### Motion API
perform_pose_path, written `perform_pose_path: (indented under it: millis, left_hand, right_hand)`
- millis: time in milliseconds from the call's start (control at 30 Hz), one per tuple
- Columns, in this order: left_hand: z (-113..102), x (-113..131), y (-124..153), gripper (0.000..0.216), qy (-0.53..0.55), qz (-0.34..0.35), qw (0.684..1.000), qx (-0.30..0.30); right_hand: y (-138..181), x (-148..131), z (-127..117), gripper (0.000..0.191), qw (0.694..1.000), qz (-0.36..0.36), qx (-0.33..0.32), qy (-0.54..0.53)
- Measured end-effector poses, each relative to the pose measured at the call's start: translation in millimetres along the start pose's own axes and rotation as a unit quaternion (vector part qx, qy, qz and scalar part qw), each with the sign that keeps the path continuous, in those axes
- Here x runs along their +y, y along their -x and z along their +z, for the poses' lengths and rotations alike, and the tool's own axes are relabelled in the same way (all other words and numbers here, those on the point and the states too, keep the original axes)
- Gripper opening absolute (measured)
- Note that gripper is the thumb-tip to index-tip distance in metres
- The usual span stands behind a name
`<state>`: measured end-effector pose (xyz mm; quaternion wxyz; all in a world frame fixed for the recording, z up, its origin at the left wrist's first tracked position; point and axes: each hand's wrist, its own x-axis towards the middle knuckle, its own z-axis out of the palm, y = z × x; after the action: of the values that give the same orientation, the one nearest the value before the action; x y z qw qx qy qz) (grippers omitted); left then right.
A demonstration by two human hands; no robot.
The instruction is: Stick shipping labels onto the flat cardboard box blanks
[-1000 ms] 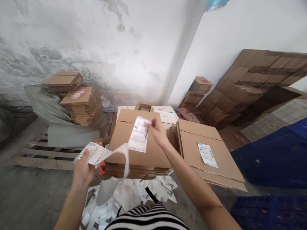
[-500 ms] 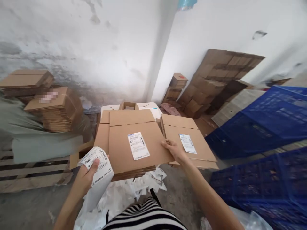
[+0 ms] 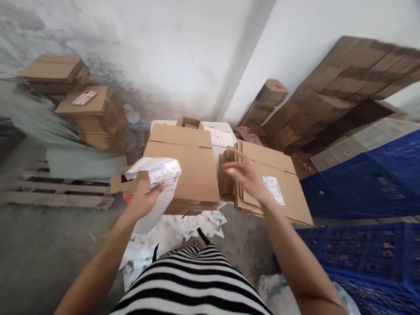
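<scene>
Label strip (image 3: 165,174), held in left hand (image 3: 143,199), near cardboard stack (image 3: 195,173)

The label strip (image 3: 166,176) is mostly white, cartons (image 3: 193,168) brown, phone (image 3: 84,98) pink and garment (image 3: 190,286) striped black and white

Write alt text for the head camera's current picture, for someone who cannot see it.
A person's left grip holds curling printed labels; the open, empty right grip is near the cardboard stack at right, topped by a label. Another stack lies at centre.
</scene>
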<state>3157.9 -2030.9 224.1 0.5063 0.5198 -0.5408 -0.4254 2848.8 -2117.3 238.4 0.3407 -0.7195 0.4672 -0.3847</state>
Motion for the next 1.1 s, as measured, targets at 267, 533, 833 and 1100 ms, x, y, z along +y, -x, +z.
perform_pose_path:
  millis: [267, 533, 833, 1100]
  left_hand:
    - [-16.6, 12.6, 13.9, 0.048, 0.228, -0.131, 0.965, -0.015]
    - [-53.3, -2.5, 8.3, 0.036, 0.370, -0.141, 0.870, 0.294]
    - [-66.3, -46.6, 25.9, 0.053, 0.091, -0.209, 0.951, 0.209]
    - [-55.5, -40.1, 28.4, 0.079, -0.015, -0.160, 0.983, 0.086]
  right_hand:
    - [-5.9, -68.3, 135.8, 0.014, 0.959, -0.272, -0.071, -0.041]
    - [-12.4, -84.7, 119.4, 0.009, 0.952, -0.269, -0.066, -0.130]
    - [-61.0, -11.5, 137.9, 0.059, 0.988, 0.013, -0.011, 0.151]
    - [-8.4, 43.2, 85.5, 0.076, 0.957, 0.243, 0.004, 0.156]
